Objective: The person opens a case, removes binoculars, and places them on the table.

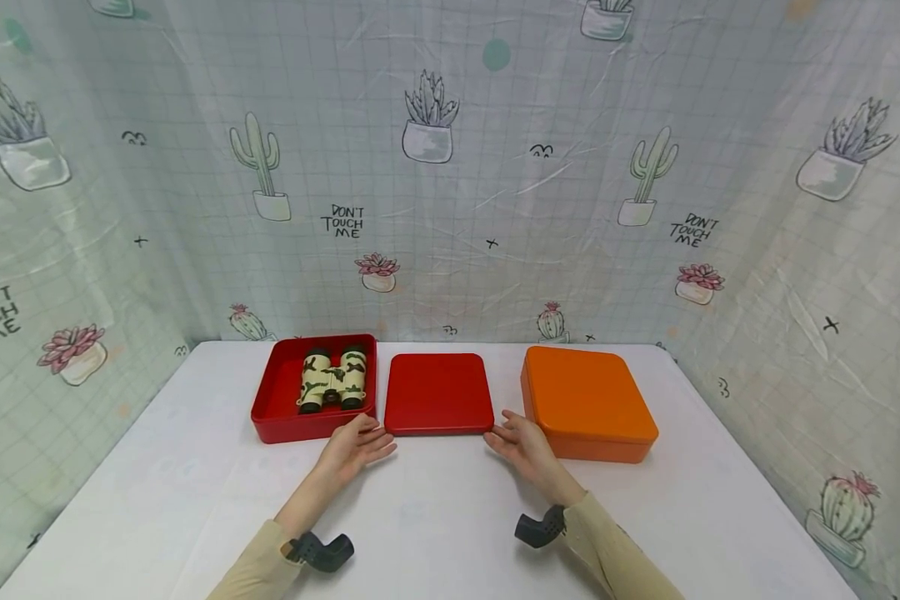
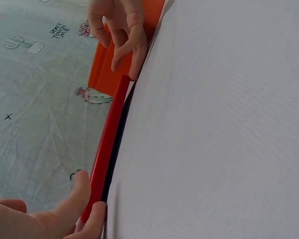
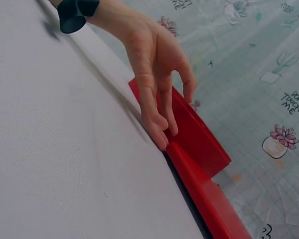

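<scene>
Where L hand [image 1: 350, 450] & R hand [image 1: 527, 448], fingers loosely extended, touch its near corners, flat red rect. lid [image 1: 438, 394] lies btwn squarish orange box [image 1: 592, 396] (R) & open red box [image 1: 300, 429] w/ cream-green camo binoculars [image 1: 333, 382] (L).

Left box [image 1: 300, 428]: on our surface [image 1: 435, 508]
Right box [image 1: 591, 396]: likewise
Panel [image 1: 438, 394]: we see it between both
Binoculars [image 1: 333, 379]: in the left box

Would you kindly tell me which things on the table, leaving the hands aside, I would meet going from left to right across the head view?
Open red box with binoculars inside → flat red lid → orange box.
</scene>
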Demonstrator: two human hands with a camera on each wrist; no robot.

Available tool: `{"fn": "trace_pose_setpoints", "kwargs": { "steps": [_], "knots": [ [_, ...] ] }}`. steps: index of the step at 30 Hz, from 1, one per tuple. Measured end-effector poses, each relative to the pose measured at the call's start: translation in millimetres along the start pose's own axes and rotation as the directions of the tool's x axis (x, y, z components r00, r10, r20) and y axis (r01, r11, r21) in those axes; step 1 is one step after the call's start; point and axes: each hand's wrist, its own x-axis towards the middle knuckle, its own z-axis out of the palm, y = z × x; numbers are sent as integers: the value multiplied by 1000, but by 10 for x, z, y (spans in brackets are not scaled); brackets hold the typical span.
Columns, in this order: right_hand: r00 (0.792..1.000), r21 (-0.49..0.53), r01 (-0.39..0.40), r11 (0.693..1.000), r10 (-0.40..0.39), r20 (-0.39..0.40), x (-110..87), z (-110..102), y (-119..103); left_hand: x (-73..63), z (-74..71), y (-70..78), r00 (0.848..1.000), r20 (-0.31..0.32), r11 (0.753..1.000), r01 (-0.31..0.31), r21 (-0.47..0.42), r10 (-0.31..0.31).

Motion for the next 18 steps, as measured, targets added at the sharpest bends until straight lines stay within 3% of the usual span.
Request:
{"fn": "trace_pose_setpoints", "kwargs": {
  "steps": [18],
  "knots": [
    [1000, -79, 14, 997, -14, 1, -41, 22, 4, -34, -7, 2, 1000, 7, 1000, -7, 28, 7]
  ]
}}
